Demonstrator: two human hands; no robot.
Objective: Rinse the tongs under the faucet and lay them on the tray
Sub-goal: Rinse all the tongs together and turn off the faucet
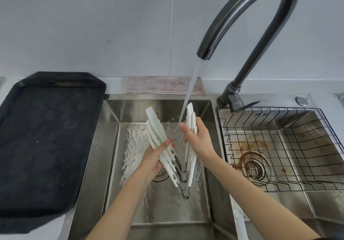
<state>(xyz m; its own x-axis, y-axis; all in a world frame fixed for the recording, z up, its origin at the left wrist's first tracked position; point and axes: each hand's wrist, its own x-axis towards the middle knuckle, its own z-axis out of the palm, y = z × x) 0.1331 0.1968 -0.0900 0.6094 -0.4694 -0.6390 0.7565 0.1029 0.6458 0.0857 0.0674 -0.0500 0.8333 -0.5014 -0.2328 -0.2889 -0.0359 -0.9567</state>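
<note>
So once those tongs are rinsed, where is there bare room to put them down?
The dark tray, left of the sink, looks bare across its whole bed. The counter strip behind the sink holds a folded cloth. The left basin is crowded: left hand, right hand, tongs and running water. A wire rack fills the right basin.

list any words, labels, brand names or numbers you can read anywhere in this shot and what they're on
No text can be read in this frame.
faucet: a faint mark on its base handle, too small and blurred to read.
right sink basin: small dark marks on the back wall, unreadable.
tongs, tray, cloth: no lettering visible.
</note>
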